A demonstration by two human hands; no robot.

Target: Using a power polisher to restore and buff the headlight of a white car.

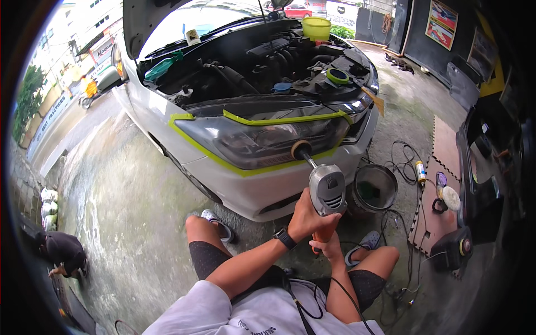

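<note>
A corded power tool, drill-like with a grey metal head and orange handle (328, 190), is held in both hands. My left hand (307, 217), with a black watch at the wrist, wraps around the body just behind the metal head. Lower down, my right hand (328, 247) grips the orange handle. A round pad (300, 150) on the tool's shaft rests at or close against the lower right part of a car headlight (259, 142); exact contact cannot be told. Yellow-green masking tape (209, 157) borders the lens on the white front bumper (234, 190).
The hood is up over the engine bay (251, 67), where a yellow tub (316, 28) and tape roll (337, 76) sit. A bucket (375, 188), cables (410, 234), a bottle (420, 172) and foam mats (441, 205) lie at right. Another person (63, 253) crouches far left.
</note>
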